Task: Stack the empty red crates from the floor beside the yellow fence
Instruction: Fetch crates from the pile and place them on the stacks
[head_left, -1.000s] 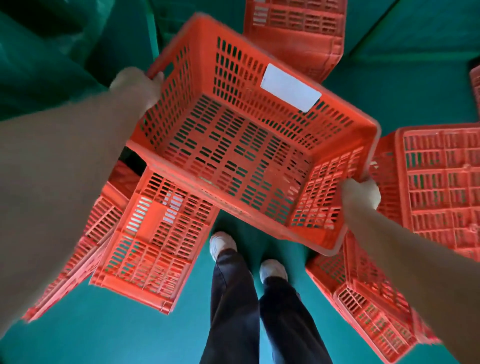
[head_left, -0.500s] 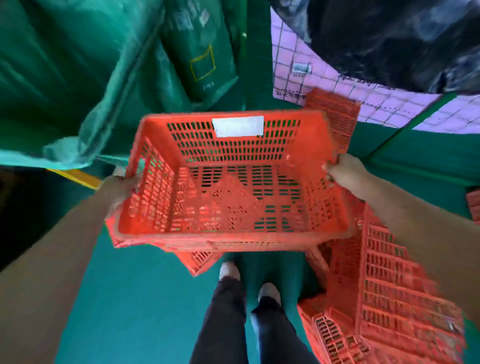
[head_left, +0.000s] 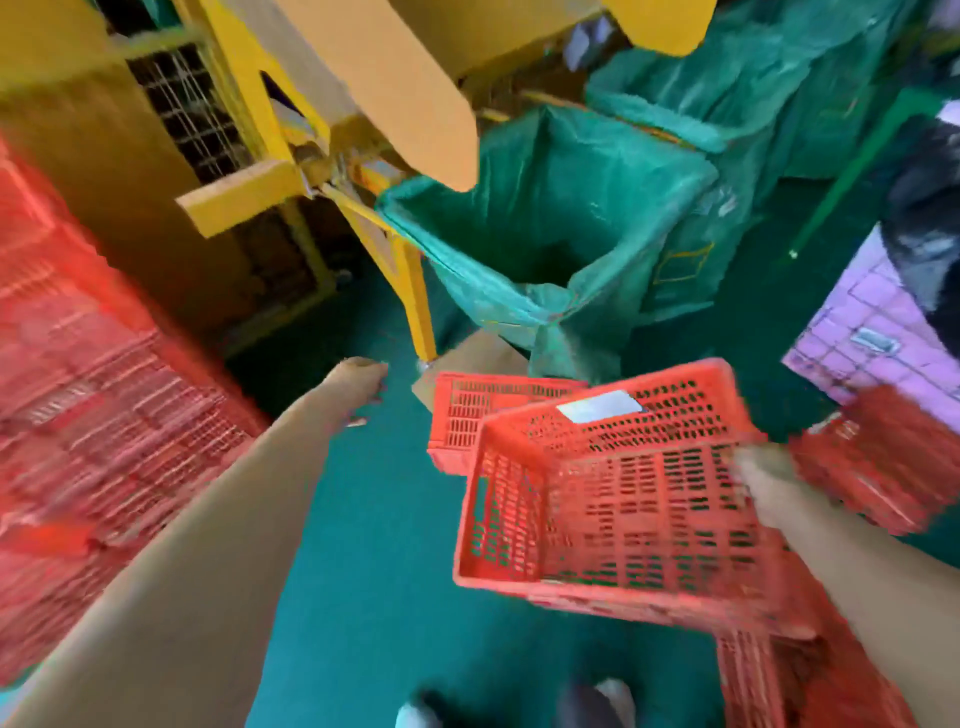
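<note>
An empty red crate with a white label hangs tilted above the green floor, held only by my right hand, which grips its right rim. My left hand is off the crate and reaches forward-left over the floor with nothing in it; its fingers look loosely curled, though blurred. A tall stack of red crates rises at the left beside the yellow fence. Another red crate lies on the floor behind the held one. More red crates sit at the right.
Open green bags on a yellow frame stand ahead. A pink crate sits at the right edge, and a piece of cardboard lies by the frame's leg. Bare green floor stretches between the stack and the held crate. My shoes show at the bottom.
My view has swung left to the fence and the stack. My left hand has let go of the crate and reached forward; the crate now hangs lower right from my right hand alone.
</note>
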